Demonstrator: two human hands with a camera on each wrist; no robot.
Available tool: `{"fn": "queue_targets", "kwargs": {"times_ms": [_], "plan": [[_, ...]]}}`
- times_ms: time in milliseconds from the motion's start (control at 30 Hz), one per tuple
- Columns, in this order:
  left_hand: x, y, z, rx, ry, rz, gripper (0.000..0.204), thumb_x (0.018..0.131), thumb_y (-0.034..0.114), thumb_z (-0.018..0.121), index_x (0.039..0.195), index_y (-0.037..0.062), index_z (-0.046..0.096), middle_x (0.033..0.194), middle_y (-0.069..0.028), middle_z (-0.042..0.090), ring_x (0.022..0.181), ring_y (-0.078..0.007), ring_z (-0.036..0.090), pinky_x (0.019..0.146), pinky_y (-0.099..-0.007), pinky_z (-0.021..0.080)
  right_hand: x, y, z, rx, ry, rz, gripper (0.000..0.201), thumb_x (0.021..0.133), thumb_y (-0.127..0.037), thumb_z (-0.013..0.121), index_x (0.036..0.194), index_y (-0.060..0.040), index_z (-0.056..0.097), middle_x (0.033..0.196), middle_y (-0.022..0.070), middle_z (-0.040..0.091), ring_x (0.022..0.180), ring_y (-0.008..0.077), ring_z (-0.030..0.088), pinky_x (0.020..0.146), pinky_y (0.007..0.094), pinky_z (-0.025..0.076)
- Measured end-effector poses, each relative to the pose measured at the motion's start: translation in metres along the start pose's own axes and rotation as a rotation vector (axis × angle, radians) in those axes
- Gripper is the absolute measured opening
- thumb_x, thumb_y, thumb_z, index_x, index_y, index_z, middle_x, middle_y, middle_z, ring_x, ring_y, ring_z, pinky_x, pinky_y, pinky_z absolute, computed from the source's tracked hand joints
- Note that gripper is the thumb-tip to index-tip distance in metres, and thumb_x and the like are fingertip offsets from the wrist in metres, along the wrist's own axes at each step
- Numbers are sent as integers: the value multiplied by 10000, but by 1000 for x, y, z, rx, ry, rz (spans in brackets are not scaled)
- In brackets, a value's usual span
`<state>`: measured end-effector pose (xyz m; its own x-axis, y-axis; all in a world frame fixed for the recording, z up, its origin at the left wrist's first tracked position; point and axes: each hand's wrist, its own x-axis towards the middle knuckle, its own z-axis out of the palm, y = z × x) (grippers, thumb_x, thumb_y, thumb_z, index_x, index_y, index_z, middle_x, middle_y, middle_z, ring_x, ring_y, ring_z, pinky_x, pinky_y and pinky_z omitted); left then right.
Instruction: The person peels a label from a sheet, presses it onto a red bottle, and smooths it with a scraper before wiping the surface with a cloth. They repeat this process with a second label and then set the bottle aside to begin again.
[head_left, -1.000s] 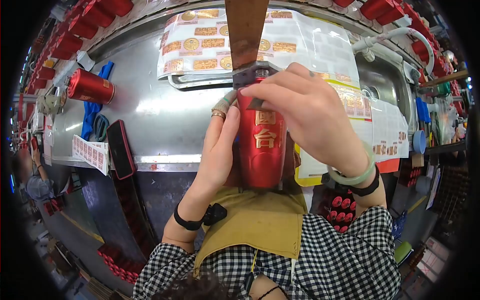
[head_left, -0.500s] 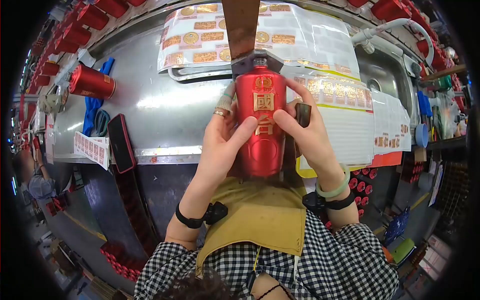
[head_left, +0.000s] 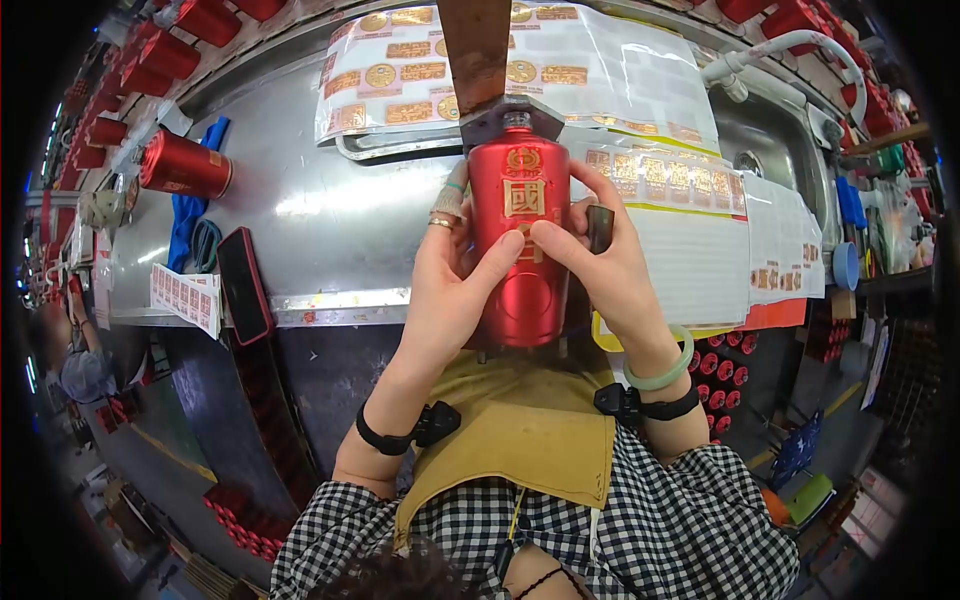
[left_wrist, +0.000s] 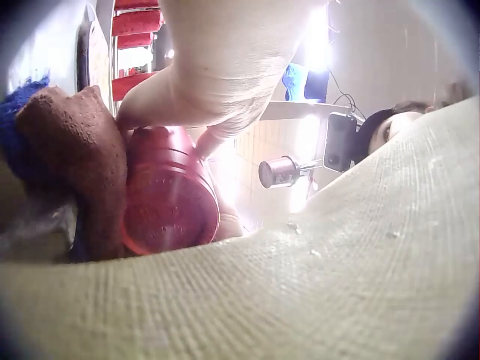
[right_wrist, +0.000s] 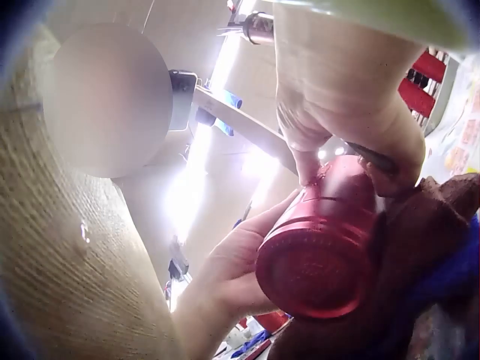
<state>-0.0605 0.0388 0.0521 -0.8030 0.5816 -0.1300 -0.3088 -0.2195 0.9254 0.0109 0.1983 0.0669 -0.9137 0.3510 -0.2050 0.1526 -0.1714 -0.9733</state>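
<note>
A red bottle with gold characters lies in front of the person, its neck end at a dark bracket below a wooden post. My left hand holds its left side, fingers round the flank and thumb on the front. From the other side my right hand grips it, thumb pressing the lower gold character beside the left thumb. A small dark flat piece is tucked in the right fingers. In the left wrist view the bottle's base shows next to a brown, rough-surfaced support.
Sheets of gold labels lie behind the bottle, with more label sheets to the right. A sink is beyond them. On the left are a red container on its side, a blue cloth, label strips and a phone.
My right hand has come down from the bottle's upper end to its right side. Both thumbs now press on the front, and have since drawn closer together over the lower character.
</note>
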Motion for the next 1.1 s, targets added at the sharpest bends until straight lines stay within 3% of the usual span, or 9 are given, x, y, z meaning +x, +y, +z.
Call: {"fn": "queue_targets", "kwargs": {"times_ms": [433, 500, 567, 667, 767, 833, 1100], "plan": [[0, -1, -1, -19, 30, -18, 652, 1060, 78, 578, 1616, -10, 250, 1527, -169, 483, 1346, -200, 534, 1108, -353, 467, 0, 5, -5, 13, 6, -20, 662, 943, -91, 761, 1518, -41, 438, 974, 9, 628, 890, 88, 618, 787, 256, 506], [0, -1, 0, -46, 17, -22, 643, 1066, 77, 566, 1618, -9, 247, 1529, -164, 482, 1346, -196, 535, 1110, -351, 466, 1, 3, -10, 110, -30, 61, 602, 1019, -197, 685, 1535, -20, 430, 880, -79, 493, 775, 13, 465, 697, 179, 390], [0, 0, 0, -157, 43, -59, 622, 1081, 83, 532, 1625, 5, 240, 1528, -153, 488, 1345, -188, 535, 1111, -349, 466, 3, 6, -16, 156, -16, 97, 568, 1042, -217, 648, 1532, -24, 435, 876, -79, 510, 758, 14, 467, 676, 183, 391], [-1, -3, -2, -104, 31, -72, 614, 1090, 93, 515, 1634, 29, 235, 1529, -149, 486, 1349, -185, 531, 1112, -350, 466, 4, 8, -14, 216, 12, 145, 520, 1072, -274, 596, 1515, -39, 459, 858, -79, 517, 722, 22, 459, 650, 187, 389], [-1, -5, -1, -105, 38, -66, 631, 1088, 102, 530, 1641, 58, 230, 1528, -147, 482, 1346, -183, 533, 1115, -354, 469, 4, 13, -11, 189, 33, 110, 512, 1057, -228, 627, 1503, -34, 468, 858, -70, 528, 743, 24, 486, 670, 193, 413], [-1, -4, -1, -109, 44, -61, 636, 1086, 104, 537, 1641, 63, 229, 1526, -147, 482, 1345, -185, 534, 1115, -357, 471, 3, 16, -10, 19, 47, 48, 518, 984, -208, 721, 1440, -53, 530, 925, -13, 598, 866, 75, 560, 814, 250, 473], [-2, -1, 2, -115, 59, -74, 663, 1073, 105, 567, 1640, 81, 224, 1490, -159, 506, 1332, -194, 544, 1108, -367, 482, 6, 13, -10, 134, 51, 113, 556, 972, -211, 737, 1451, -42, 511, 937, 4, 613, 885, 76, 574, 826, 253, 477]]}}
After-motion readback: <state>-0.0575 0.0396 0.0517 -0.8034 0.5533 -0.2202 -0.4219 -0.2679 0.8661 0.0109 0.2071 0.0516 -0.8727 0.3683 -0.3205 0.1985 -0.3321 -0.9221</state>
